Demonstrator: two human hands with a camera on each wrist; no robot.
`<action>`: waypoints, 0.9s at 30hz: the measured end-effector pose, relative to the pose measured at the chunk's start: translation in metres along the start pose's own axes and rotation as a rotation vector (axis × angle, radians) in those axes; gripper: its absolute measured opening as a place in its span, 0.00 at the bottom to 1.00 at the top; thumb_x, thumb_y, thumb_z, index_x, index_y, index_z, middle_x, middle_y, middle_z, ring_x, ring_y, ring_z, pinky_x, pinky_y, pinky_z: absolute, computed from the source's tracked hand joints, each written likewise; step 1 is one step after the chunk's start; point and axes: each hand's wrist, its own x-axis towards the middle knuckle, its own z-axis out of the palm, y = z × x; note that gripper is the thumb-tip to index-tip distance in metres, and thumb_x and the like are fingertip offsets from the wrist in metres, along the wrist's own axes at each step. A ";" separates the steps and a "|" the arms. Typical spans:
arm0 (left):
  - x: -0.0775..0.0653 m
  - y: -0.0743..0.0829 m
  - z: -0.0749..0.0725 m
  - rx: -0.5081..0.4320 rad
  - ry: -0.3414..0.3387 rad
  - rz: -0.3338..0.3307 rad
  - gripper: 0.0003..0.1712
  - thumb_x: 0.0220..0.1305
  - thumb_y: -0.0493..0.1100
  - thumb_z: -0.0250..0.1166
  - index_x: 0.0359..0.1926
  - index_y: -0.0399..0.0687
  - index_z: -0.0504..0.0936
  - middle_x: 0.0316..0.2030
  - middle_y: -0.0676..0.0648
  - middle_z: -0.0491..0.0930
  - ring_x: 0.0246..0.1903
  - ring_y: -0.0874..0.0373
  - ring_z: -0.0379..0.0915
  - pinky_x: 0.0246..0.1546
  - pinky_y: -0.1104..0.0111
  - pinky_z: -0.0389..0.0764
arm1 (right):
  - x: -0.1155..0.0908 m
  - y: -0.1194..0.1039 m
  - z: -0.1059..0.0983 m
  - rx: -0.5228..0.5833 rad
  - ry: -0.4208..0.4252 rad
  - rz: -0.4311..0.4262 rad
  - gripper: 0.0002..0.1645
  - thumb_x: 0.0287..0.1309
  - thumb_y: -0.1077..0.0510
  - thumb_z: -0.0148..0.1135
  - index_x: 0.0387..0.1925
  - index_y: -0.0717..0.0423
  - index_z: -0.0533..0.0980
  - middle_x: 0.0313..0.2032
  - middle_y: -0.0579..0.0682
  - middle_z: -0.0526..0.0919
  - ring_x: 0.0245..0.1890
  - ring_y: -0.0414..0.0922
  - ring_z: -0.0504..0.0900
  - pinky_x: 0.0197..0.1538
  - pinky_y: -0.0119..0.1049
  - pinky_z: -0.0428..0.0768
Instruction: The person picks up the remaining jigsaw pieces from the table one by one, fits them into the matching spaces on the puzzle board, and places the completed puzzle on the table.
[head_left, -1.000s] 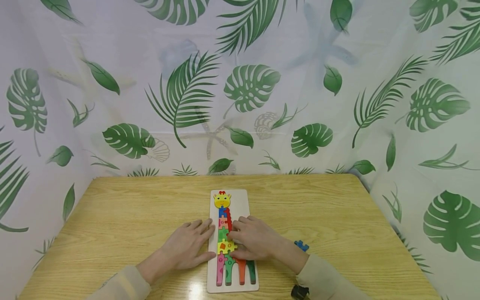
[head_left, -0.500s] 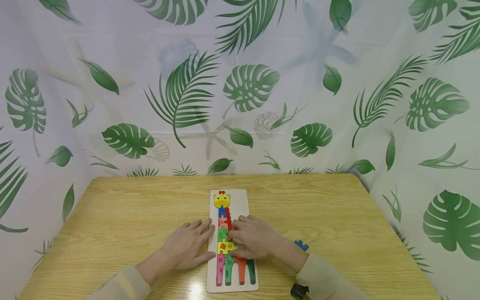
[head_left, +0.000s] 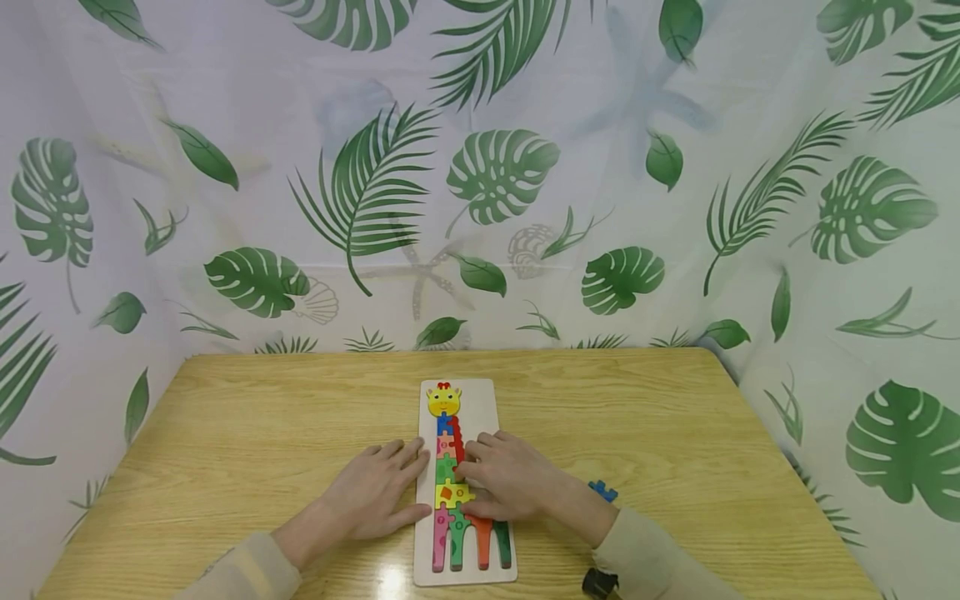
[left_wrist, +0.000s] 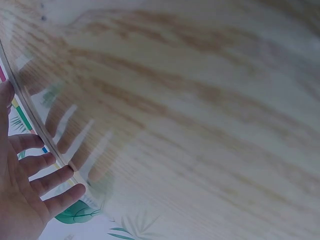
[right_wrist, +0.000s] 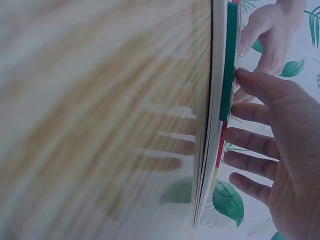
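A giraffe jigsaw lies on a pale wooden board [head_left: 480, 402] at the table's middle. Its yellow head [head_left: 444, 400] is at the far end, above a column of coloured neck pieces, and the legs point toward me. My left hand [head_left: 381, 493] rests at the board's left edge, fingers spread, as the left wrist view also shows. My right hand [head_left: 510, 477] reaches over the board's right side. Its thumb and fingertips touch the pieces beside the yellow body piece [head_left: 453, 494] and red mane [head_left: 457, 437], hiding part of the body. In the right wrist view its fingers look fairly straight.
A loose blue puzzle piece [head_left: 602, 491] lies on the wooden table [head_left: 300, 417], right of the board beside my right forearm. A small dark object [head_left: 600, 582] is beside my right sleeve at the near edge. A leaf-printed curtain [head_left: 480, 250] encloses the table's back and sides.
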 end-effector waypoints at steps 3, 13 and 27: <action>0.000 0.000 0.000 0.000 0.004 0.001 0.45 0.76 0.74 0.47 0.77 0.48 0.71 0.77 0.42 0.70 0.72 0.42 0.74 0.69 0.52 0.80 | 0.000 0.000 0.000 -0.005 0.007 -0.007 0.27 0.70 0.29 0.60 0.58 0.38 0.83 0.55 0.45 0.85 0.54 0.44 0.81 0.64 0.46 0.84; 0.000 0.000 0.002 0.011 0.013 0.001 0.45 0.76 0.74 0.47 0.77 0.49 0.71 0.77 0.42 0.70 0.71 0.42 0.74 0.69 0.52 0.81 | -0.007 0.001 -0.003 0.038 0.071 -0.041 0.29 0.69 0.27 0.59 0.57 0.40 0.83 0.52 0.44 0.85 0.50 0.42 0.80 0.60 0.42 0.84; 0.000 0.000 -0.001 0.001 -0.003 -0.003 0.45 0.76 0.74 0.47 0.77 0.49 0.71 0.77 0.42 0.70 0.72 0.42 0.74 0.69 0.52 0.81 | -0.022 0.004 -0.003 0.097 0.076 0.033 0.37 0.67 0.23 0.55 0.64 0.40 0.79 0.56 0.44 0.83 0.55 0.43 0.79 0.65 0.45 0.82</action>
